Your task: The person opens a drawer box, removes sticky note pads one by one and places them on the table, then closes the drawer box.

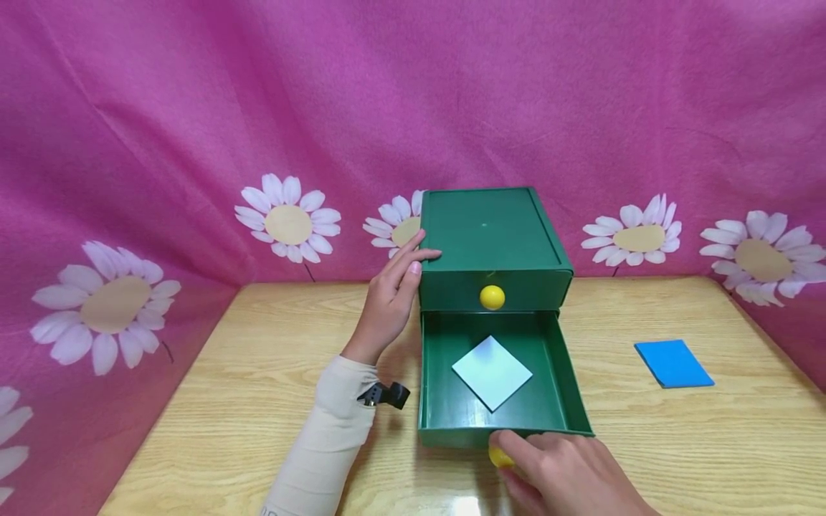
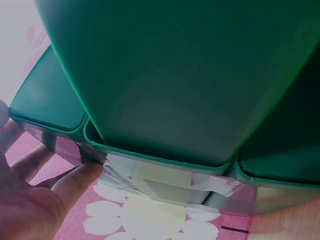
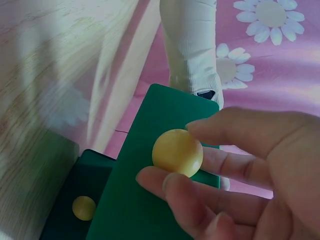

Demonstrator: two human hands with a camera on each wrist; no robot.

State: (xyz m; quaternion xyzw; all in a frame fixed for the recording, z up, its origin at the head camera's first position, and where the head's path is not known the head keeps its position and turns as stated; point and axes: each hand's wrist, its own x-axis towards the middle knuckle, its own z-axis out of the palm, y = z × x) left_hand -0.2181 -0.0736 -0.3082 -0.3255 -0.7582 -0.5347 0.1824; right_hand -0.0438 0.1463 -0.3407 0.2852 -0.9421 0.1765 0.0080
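A green two-drawer box (image 1: pixel 487 229) stands on the table, its lower drawer (image 1: pixel 429 437) pulled out and its upper one closed. Flat inside the lower drawer lies a pale blue-white square (image 1: pixel 492 373). My right hand (image 1: pixel 571 469) has thumb and fingers around the yellow knob (image 3: pixel 177 152) of that drawer, as the right wrist view shows. My left hand (image 1: pixel 390 294) rests against the box's left side, fingers extended, some tips over its top edge; in the left wrist view the fingers (image 2: pixel 77 187) touch the box's side.
A blue square (image 1: pixel 674 364) lies on the wooden table (image 1: pixel 258 387) to the right of the box. The upper drawer has its own yellow knob (image 1: pixel 492 297). Behind the table hangs a pink cloth (image 1: pixel 387 93) with white daisies.
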